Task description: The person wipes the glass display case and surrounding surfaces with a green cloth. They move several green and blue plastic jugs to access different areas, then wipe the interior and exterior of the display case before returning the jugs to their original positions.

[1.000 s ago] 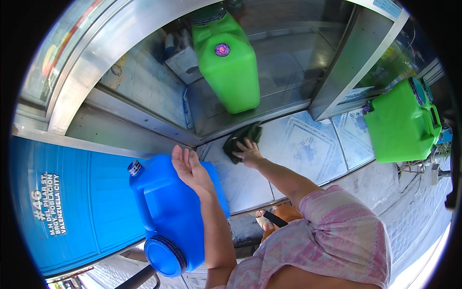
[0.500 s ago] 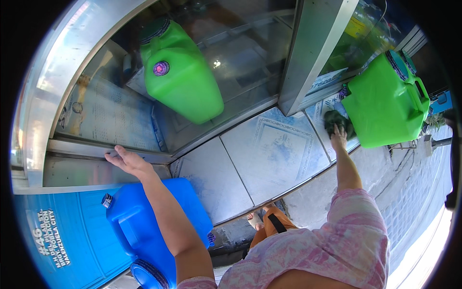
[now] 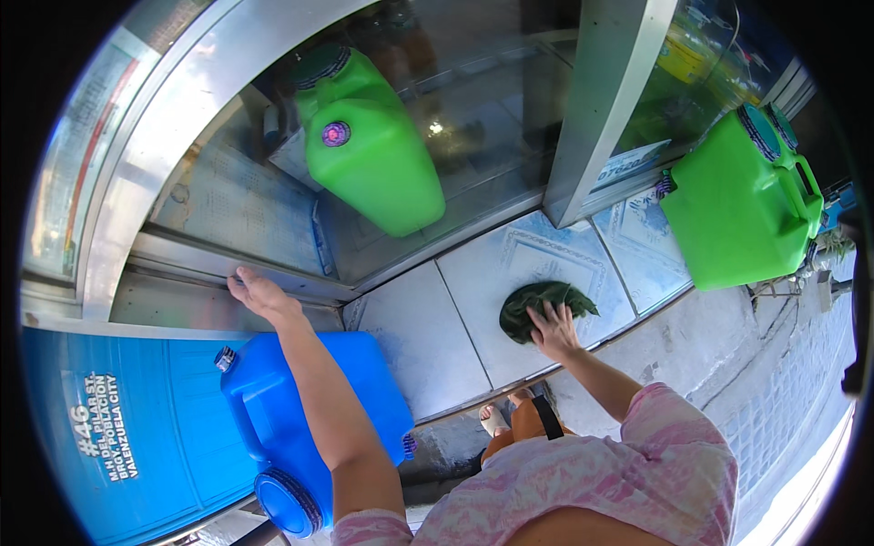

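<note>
A dark green cloth [image 3: 521, 310] lies bunched on the tiled ledge [image 3: 414, 318], pressed down under my right hand [image 3: 553, 329]. The fingers of that hand are spread flat over the cloth's right part. My left hand [image 3: 261, 293] rests against the metal frame [image 3: 205, 270] below the glass, holding nothing, its fingers partly bent and apart. Under my left forearm stands a blue water jug [image 3: 355, 373] with a capped spout and a side handle.
One green jug [image 3: 373, 155] shows behind the glass panel; other green jugs [image 3: 737, 209] stand at the ledge's right end. A metal post [image 3: 605, 109] rises from the ledge's back edge. A blue drum-like surface [image 3: 173, 409] is at the lower left. My feet [image 3: 494, 420] are below the ledge.
My right hand has slid the cloth leftward along the ledge, away from the green jugs on the right. The left hand stays at the frame. The whole view has shifted slightly.
</note>
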A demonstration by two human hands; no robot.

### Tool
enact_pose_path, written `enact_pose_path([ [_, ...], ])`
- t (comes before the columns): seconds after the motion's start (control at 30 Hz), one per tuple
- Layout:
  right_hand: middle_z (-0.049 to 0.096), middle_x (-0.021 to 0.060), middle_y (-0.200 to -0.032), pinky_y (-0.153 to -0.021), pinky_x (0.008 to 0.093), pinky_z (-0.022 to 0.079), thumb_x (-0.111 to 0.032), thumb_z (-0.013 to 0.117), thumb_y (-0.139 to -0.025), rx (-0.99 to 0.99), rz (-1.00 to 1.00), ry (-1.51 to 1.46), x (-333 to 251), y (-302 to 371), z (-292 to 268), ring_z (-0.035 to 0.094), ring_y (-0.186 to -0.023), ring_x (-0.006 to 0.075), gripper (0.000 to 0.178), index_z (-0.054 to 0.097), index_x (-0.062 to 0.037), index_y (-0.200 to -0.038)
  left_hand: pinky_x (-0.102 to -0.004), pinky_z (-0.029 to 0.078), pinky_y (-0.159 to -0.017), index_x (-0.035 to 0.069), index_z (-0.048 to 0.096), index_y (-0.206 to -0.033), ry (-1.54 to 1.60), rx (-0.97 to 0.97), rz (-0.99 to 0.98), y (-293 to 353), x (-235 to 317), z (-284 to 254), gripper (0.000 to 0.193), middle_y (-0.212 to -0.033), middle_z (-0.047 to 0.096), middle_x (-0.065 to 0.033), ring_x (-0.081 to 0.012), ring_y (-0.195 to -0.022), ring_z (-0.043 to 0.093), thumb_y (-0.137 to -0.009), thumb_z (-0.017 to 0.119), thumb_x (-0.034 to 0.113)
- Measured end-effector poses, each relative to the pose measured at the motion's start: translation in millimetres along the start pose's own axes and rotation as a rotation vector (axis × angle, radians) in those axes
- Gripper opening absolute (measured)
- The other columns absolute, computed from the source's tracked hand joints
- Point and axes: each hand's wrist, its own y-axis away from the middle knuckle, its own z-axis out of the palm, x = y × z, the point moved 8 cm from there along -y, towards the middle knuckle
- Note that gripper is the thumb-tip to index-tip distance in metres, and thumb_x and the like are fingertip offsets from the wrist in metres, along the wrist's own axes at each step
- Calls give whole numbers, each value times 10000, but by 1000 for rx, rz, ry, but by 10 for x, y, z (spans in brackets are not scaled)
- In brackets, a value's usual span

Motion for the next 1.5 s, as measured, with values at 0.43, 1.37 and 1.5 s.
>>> enact_pose_path([
  [0.43,447,110,-1386,-1099,463,273,-61,585,-749,-158,-542,-72,-1782,-528,797,302,-1346,349,511,592,-168,-1249,-316,425,-836,-29,351,-1204,-124,-468,305,460,53,899,546,-1076,527,-151,-195,-977,516,-856,704,200],
  [1.37,317,144,-1449,-1094,492,241,-332,561,-853,390,8,-340,-868,-1703,72,239,-1362,351,530,480,-106,-1326,-381,463,-903,4,572,-1174,-68,-960,578,2419,-225,1344,384,-1260,554,-217,-354,-1059,590,-822,676,117],
  [1.5,204,149,-1534,-1091,575,161,-311,446,-892,98,404,51,-940,-2208,403,136,-1382,453,573,397,-80,-1414,-326,528,-691,20,630,-1097,-353,-835,131,2607,-908,0,241,-1052,661,-168,-269,-898,667,-865,618,84],
])
